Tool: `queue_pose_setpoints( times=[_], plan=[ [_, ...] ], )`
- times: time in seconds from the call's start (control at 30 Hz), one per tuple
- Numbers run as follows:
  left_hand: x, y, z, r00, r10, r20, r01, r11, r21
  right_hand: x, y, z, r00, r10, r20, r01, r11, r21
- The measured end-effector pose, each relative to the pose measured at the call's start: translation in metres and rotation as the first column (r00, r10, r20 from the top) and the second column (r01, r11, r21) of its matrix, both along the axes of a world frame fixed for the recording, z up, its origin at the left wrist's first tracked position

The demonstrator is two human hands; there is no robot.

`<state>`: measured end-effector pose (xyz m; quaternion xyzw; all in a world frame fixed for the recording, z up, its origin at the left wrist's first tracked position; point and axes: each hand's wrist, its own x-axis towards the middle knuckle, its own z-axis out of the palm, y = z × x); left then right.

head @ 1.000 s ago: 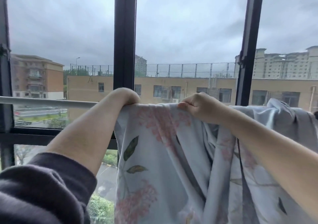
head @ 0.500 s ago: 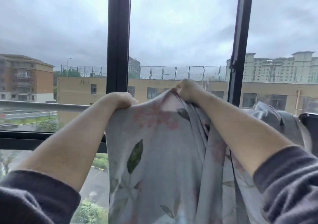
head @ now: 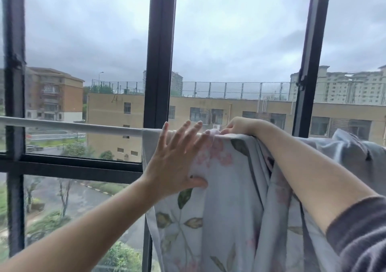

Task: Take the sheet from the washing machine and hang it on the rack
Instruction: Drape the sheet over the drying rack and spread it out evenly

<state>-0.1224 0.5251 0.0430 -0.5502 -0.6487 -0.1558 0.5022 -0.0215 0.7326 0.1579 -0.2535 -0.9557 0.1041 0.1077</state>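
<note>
A pale blue sheet (head: 234,198) printed with pink flowers and green leaves hangs over the white rack rail (head: 73,125) in front of the window. Its left edge sits just right of the centre window post. My left hand (head: 175,165) lies flat on the sheet's front near the top left corner, fingers spread and straight. My right hand (head: 242,126) is curled over the top of the rail, gripping the fold of the sheet there. More bunched sheet (head: 355,152) lies over the rail to the right.
Dark window posts (head: 160,62) and a horizontal frame bar (head: 73,165) stand close behind the rail. The bare stretch of rail runs off to the left. Outside are buildings, a road and trees far below.
My left hand has let go of the sheet's top edge and opened flat against the fabric. The right hand lowered the raised fold back onto the rail.
</note>
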Motion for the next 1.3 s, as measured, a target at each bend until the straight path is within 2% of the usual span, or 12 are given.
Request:
queue_pose_setpoints(
  times=[0.17, 0.33, 0.4, 0.5, 0.63, 0.7, 0.9, 1.03, 1.13, 1.2, 1.27, 1.3],
  plan=[
    [0.0, 0.002, 0.014, 0.988, -0.149, -0.037, 0.154, 0.96, 0.235, 0.002, -0.005, 0.0, 1.0, 0.008, -0.028, -0.008, 1.0, 0.005],
    [0.005, -0.006, 0.029, 0.984, -0.17, 0.045, 0.157, 0.965, 0.208, 0.011, -0.01, 0.002, 0.997, 0.021, -0.072, -0.014, 0.995, 0.1],
    [0.002, -0.009, 0.033, 0.973, -0.202, 0.108, 0.171, 0.954, 0.244, 0.017, -0.016, 0.002, 0.959, 0.122, -0.255, -0.077, 0.981, 0.177],
    [-0.007, -0.012, 0.041, 0.947, -0.256, 0.193, 0.198, 0.94, 0.277, 0.042, -0.038, -0.002, 0.77, 0.333, -0.544, -0.23, 0.941, 0.25],
    [-0.013, -0.011, 0.04, 0.939, -0.272, 0.212, 0.208, 0.937, 0.282, 0.072, -0.052, -0.031, 0.849, 0.468, -0.246, -0.218, 0.734, 0.643],
    [-0.012, -0.01, 0.041, 0.933, -0.283, 0.221, 0.216, 0.934, 0.284, 0.075, -0.047, -0.045, 0.847, 0.467, -0.254, -0.133, 0.649, 0.749],
    [-0.02, 0.002, 0.069, 0.873, -0.352, 0.337, 0.221, 0.902, 0.37, 0.066, -0.045, -0.044, 0.743, 0.442, -0.502, 0.017, 0.738, 0.675],
    [-0.035, 0.008, 0.123, 0.891, -0.275, 0.362, 0.122, 0.912, 0.391, 0.048, -0.051, 0.011, 0.665, 0.348, -0.661, 0.125, 0.82, 0.558],
    [-0.05, 0.021, 0.163, 0.873, -0.096, 0.478, -0.055, 0.955, 0.291, 0.024, -0.043, 0.048, 0.697, 0.204, -0.688, 0.217, 0.854, 0.473],
    [-0.06, 0.033, 0.161, 0.796, 0.055, 0.602, -0.151, 0.982, 0.11, 0.009, -0.032, 0.044, 0.803, 0.101, -0.587, 0.177, 0.9, 0.397],
    [-0.072, 0.044, 0.138, 0.713, 0.368, 0.597, -0.218, 0.926, -0.31, -0.003, -0.026, 0.022, 0.973, 0.001, -0.233, 0.067, 0.956, 0.286],
    [-0.075, 0.048, 0.125, 0.649, 0.542, 0.534, -0.217, 0.805, -0.553, -0.006, -0.027, 0.012, 0.998, -0.048, 0.037, 0.039, 0.974, 0.222]
  ],
)
